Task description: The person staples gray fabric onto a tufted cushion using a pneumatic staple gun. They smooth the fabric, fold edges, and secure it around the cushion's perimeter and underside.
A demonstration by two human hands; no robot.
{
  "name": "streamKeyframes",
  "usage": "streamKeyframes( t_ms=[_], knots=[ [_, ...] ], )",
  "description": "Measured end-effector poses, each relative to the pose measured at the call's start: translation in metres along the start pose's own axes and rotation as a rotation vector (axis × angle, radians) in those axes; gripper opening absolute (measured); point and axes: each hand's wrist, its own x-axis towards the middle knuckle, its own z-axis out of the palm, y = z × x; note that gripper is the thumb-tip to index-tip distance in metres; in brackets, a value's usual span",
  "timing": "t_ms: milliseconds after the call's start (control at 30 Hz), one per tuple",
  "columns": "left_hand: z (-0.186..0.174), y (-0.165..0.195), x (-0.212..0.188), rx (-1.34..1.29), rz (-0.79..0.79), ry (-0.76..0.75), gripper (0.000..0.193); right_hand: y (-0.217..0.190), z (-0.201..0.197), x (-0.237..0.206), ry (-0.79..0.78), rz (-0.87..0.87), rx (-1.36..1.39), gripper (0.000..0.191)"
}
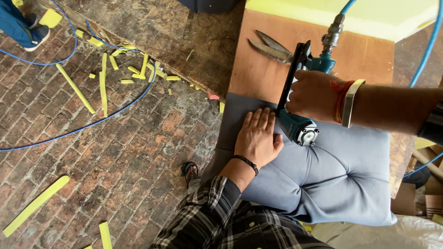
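Grey-blue fabric (332,170) lies pulled over a padded cushion and onto the plywood board (258,69) it sits on; the fabric's edge falls just where board and cloth meet. Left hand (257,137) pressed flat on the fabric, fingers (261,119) together and extended, holding nothing, pinning the cloth beside the tool's nose. Right hand (314,96) wrapped fully around the grip of a teal pneumatic staple gun (297,92), the black magazine angled down so its tip touches the fabric edge just beside the left fingertips. Blue air hose (431,41) runs off the gun's top fitting.

Step in hand, by my reading: fastening the cover's edge to the board, one staple point at a time. Whether the trigger is pressed cannot be told.

Next move would call for keeping the cloth taut under the flat hand, fingertips clear of the nose, then shifting both hands along the edge together.

Scissors (270,48) lie on the board, well apart from the hands. Yellow foam offcuts (76,90) litter the brick floor (115,157).
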Motion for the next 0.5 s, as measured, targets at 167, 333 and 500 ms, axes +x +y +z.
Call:
streamKeyframes(
  t_ms=[167, 333, 500],
  knots=[
    [-0.002, -0.003, -0.001, -0.026, 0.017, 0.011, 0.070, -0.005, -0.008, 0.008, 0.009, 0.016, -0.011, 0.006],
    [-0.005, -0.004, -0.001, -0.051, 0.017, 0.031, 0.070, -0.002, -0.016, 0.011, -0.035, 0.027, -0.009, 0.006],
    [-0.004, -0.004, 0.001, -0.056, 0.010, 0.075, 0.069, 0.002, -0.024, 0.019, -0.071, -0.012, -0.058, 0.006]
  ],
)
